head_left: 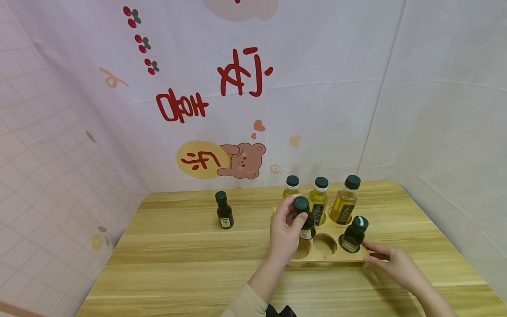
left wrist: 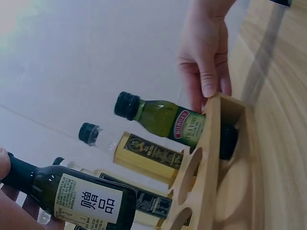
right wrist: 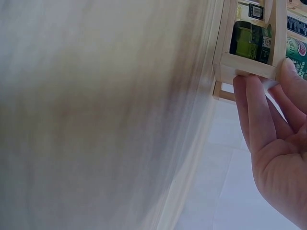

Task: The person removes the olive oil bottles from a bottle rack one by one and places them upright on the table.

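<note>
My left hand [head_left: 280, 235] grips a small dark glass bottle [left wrist: 88, 197] by its neck and upper part, above the front left of a wooden bottle rack [head_left: 338, 258]. The bottle has a dark cap and a pale label with printed characters. At the rack's right end, my right hand [head_left: 398, 263] pinches the corner between thumb and fingers. Beside that hand, a green glass bottle [head_left: 353, 235] with a dark cap stands in the front right hole. The front middle hole holds nothing; the front left one is partly hidden by my left hand.
Three clear bottles of yellow oil stand in the rack's back row: a left one [head_left: 292, 191], a middle one [head_left: 318, 202] and a right one [head_left: 343, 206]. Another dark bottle [head_left: 224, 212] stands apart on the wooden table [head_left: 178, 264]. Behind hangs a printed white cloth [head_left: 317, 88].
</note>
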Tool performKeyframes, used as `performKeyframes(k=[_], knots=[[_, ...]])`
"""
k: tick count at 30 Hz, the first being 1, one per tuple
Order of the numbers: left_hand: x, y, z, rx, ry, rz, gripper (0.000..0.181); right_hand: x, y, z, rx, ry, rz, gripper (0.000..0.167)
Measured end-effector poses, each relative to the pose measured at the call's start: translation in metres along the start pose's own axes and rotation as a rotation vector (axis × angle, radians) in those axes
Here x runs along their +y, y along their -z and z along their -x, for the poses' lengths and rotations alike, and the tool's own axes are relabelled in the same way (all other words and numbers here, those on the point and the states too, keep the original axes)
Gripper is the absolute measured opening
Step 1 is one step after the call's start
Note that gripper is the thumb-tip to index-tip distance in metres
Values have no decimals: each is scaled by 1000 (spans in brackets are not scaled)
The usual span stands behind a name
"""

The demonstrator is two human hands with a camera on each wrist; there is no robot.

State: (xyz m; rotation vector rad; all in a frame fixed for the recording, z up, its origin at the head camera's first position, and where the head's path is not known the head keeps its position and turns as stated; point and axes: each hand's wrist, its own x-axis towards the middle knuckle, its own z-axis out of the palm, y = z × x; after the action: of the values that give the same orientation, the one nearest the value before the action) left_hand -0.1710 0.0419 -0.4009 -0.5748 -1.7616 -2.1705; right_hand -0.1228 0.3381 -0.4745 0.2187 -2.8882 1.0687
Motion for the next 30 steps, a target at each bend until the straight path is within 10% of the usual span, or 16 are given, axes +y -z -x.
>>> performKeyframes(k=[30], knots=[[-2, 102, -11, 188, 1, -229, 38, -2, 1, 0, -6, -14, 6, 46]])
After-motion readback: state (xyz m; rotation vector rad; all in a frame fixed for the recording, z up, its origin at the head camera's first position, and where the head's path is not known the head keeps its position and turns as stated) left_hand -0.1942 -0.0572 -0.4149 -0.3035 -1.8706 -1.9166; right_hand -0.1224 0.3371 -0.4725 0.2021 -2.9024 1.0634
